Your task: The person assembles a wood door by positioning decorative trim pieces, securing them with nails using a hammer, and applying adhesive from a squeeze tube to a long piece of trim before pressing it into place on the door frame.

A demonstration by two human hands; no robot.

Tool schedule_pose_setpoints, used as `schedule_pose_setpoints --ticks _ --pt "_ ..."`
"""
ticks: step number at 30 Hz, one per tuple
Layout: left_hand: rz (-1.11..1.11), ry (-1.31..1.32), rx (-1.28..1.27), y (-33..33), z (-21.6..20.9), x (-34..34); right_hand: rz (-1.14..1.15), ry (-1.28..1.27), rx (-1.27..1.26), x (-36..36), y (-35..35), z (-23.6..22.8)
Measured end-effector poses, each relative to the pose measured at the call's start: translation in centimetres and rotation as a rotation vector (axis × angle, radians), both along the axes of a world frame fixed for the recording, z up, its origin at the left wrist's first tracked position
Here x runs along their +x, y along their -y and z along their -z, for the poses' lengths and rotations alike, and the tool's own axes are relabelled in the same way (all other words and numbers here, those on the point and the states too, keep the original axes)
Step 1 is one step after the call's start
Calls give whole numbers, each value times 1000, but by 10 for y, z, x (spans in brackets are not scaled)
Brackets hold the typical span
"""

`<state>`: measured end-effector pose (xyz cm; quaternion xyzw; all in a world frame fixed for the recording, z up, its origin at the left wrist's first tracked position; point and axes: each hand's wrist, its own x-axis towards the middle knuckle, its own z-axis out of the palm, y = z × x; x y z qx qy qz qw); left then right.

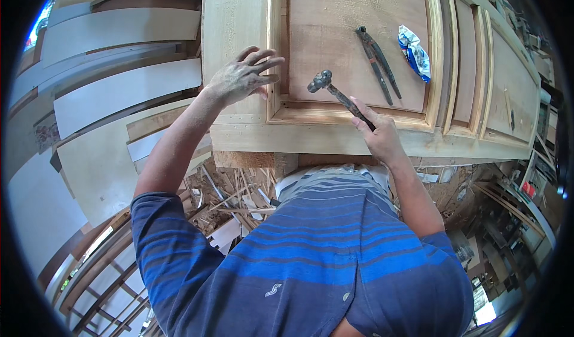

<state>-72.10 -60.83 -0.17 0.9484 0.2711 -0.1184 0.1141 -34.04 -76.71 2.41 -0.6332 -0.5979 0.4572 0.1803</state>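
Observation:
My right hand grips the dark handle of a ball-peen hammer, its metal head pointing up and left over the recessed panel of a wooden door. At the left moulding of that panel is my left hand, dusty, fingers apart and pointing right, with nothing seen in it. Whether its fingertips touch the moulding I cannot tell. A pair of pincers with long dark handles lies on the panel, right of the hammer. Beside it rests a crumpled blue and white packet.
Further panels of the door continue to the right, with a small dark object and a thin stick on one. Stacked boards fill the left side. Wood scraps litter the floor below the door's near edge. More timber lies at far right.

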Motion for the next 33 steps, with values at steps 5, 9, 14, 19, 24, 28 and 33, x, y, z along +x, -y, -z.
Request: schedule_pose_setpoints --ticks 5,9,14,19,24,28,33 --pt "144 28 33 -6 9 -3 -36 50 -76 -4 1 -8" --pt "171 87 42 -7 14 -5 -61 32 93 -2 13 8" --pt "205 80 40 -16 7 5 -17 -23 184 -12 17 23" --pt "221 113 25 -15 8 4 29 -78 263 -18 11 33" --pt "229 110 14 -18 10 4 25 -86 207 -17 8 32" --pt "246 120 12 -19 12 6 13 -70 220 -15 7 31" --pt "214 66 -18 -20 6 11 17 -96 219 -14 6 32"
